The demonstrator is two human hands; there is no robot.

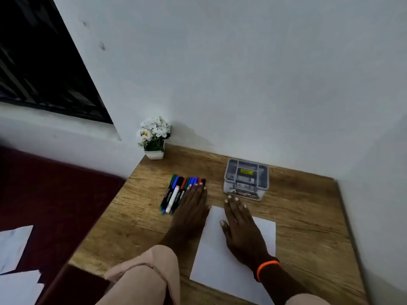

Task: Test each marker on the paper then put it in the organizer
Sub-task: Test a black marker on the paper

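Several markers [176,193] with green, blue, red and black caps lie side by side on the wooden table [308,212], left of centre. My left hand [191,210] lies flat with fingers extended, its fingertips over the right side of the marker row; it grips nothing. A white sheet of paper [217,256] lies near the front edge. My right hand [242,230] rests flat and open on the paper, an orange band on its wrist. A clear plastic organizer [246,179] with compartments stands behind the paper near the wall.
A small pot of white flowers [154,137] stands at the table's back left corner. A white wall runs behind and to the right. Left of the table is a dark red floor with loose white sheets [15,249]. A dark window is at upper left.
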